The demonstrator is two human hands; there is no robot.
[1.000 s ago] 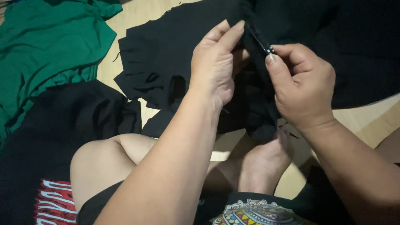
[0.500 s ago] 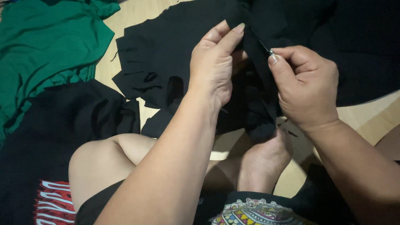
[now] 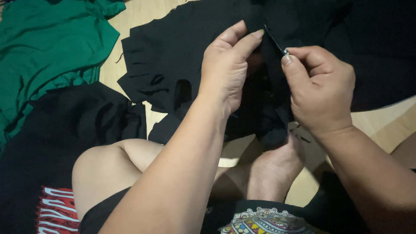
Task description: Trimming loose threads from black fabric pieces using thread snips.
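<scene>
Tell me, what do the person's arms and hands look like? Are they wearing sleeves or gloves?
Both arms are bare from the hands up to the picture's edge, with no sleeves showing. The left hand and the right hand wear no gloves, and no rings, watch or bracelets show. The fingernails are short and look unpainted. Both forearms look broad and sturdy.

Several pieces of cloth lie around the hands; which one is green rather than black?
The green cloth at upper left on the floor; the piece held by the left hand and right hand is black.

Black cloth piece (image 3: 264, 108), held up, hanging limp
</scene>
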